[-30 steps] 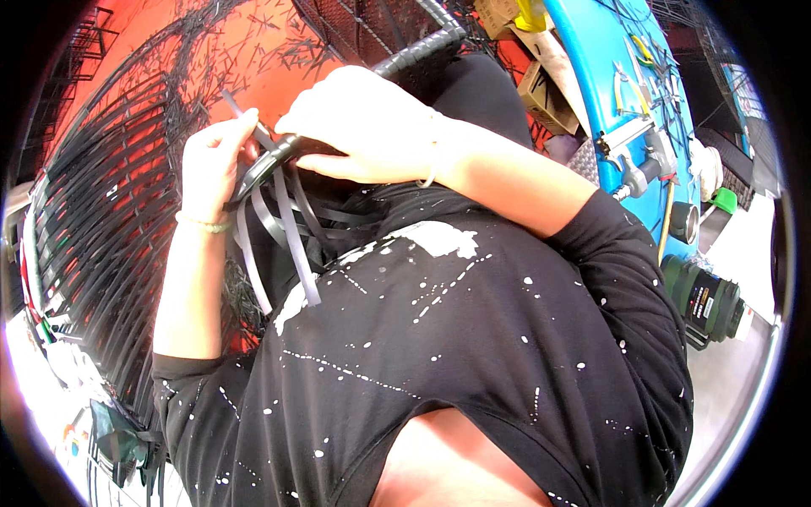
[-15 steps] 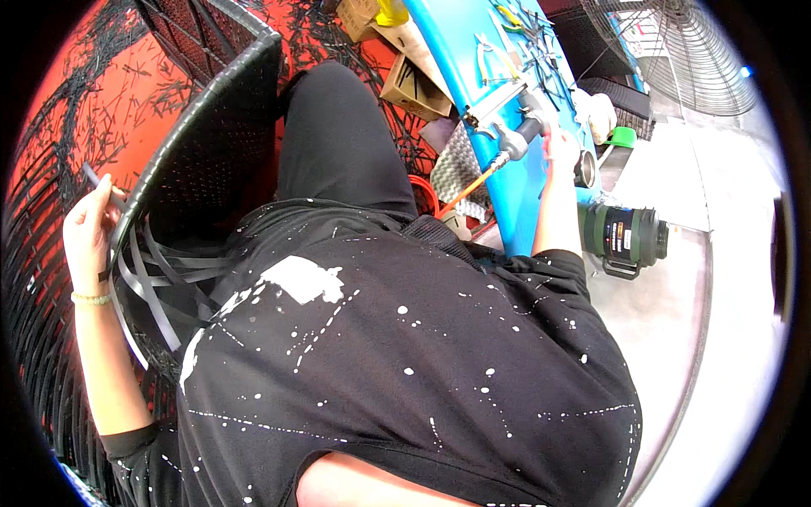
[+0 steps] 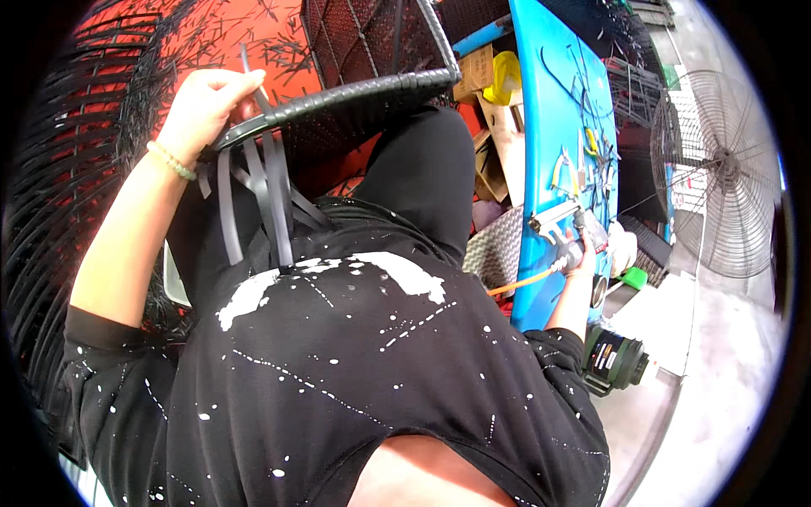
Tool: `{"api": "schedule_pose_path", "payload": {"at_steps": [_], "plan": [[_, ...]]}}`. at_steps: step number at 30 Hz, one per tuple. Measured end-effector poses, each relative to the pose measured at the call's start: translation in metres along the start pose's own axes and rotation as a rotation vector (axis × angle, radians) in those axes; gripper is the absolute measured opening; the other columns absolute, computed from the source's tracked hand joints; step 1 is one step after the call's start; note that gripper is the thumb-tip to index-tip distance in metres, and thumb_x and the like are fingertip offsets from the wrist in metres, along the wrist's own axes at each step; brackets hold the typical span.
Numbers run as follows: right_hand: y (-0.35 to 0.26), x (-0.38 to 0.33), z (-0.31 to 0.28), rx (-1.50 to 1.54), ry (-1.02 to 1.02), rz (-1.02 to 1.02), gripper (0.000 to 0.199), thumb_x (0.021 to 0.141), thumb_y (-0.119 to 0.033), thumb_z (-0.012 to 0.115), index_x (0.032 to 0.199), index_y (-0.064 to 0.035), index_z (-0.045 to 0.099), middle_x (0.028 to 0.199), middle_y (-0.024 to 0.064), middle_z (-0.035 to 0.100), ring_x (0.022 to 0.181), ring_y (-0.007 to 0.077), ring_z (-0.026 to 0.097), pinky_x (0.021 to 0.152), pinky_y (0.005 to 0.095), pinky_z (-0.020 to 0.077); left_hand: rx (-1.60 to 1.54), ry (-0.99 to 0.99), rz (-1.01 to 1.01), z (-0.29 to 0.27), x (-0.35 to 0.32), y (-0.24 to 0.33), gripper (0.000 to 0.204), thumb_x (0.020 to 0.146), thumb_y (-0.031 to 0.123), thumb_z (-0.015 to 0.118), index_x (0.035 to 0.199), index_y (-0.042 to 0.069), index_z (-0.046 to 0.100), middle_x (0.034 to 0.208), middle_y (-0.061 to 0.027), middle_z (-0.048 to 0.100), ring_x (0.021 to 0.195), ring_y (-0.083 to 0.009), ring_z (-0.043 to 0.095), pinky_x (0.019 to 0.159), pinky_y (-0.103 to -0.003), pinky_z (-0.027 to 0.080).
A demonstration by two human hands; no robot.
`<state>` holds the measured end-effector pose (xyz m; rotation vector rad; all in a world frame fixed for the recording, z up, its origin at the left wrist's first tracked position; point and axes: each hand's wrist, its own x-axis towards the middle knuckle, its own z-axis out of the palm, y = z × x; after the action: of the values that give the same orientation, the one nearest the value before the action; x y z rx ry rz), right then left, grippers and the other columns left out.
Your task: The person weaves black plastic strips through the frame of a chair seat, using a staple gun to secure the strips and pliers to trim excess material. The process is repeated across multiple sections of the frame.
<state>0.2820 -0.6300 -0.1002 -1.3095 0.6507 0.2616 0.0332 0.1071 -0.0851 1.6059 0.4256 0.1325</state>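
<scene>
At the upper left, my left hand [image 3: 203, 110] pinches a flat grey plastic strip [image 3: 258, 95] beside the rim of a black woven wicker piece [image 3: 338, 97]. Several more grey strips [image 3: 274, 198] hang from that rim toward my lap. My right hand [image 3: 579, 262] is wrapped round the grip of an air staple gun [image 3: 573, 245], which is over the blue table [image 3: 545, 110] at my right. An orange air hose [image 3: 519, 282] runs from the tool's lower end. The woven piece leans against my leg, and its far side is partly out of sight.
Pliers [image 3: 564, 167] and other hand tools lie on the table beyond the staple gun. A large wire-cage fan [image 3: 725, 169] stands at the right, with a dark green drum-shaped container [image 3: 615, 359] nearer. Black strips [image 3: 76, 211] fill the left side; offcuts litter the red floor [image 3: 211, 38].
The view has swung, so the woven piece and table sit farther right in it. My left hand appears higher and nearer the middle, still on a strip. My right hand keeps hold of the staple gun.
</scene>
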Motion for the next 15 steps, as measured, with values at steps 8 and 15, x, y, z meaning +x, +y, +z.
{"api": "schedule_pose_path", "payload": {"at_steps": [8,15], "plan": [[-0.024,-0.022,0.038,-0.202,0.049,-0.049,0.032,0.088,-0.025,0.074,0.109,-0.0038,0.061,0.085,0.0070,0.066,0.078,0.0223,0.065,0.078,0.0477,0.0541,-0.029,-0.009,0.002,0.007,0.004,-0.008,0.039,0.093,0.033,0.066,0.065,0.005,0.064,0.058,0.0019,0.058,0.049,-0.0038,0.047,0.047,-0.022,0.034],[0.023,-0.151,0.207,-0.502,-0.135,-0.693,0.039,0.088,-0.007,0.070,0.123,0.0019,0.058,0.071,0.0025,0.057,0.056,0.0119,0.055,0.054,0.0285,0.0492,-0.024,0.013,0.025,0.009,0.008,-0.005,0.038,0.092,0.031,0.066,0.064,0.005,0.064,0.057,0.0023,0.058,0.048,-0.0034,0.047,0.046,-0.022,0.034]]}}
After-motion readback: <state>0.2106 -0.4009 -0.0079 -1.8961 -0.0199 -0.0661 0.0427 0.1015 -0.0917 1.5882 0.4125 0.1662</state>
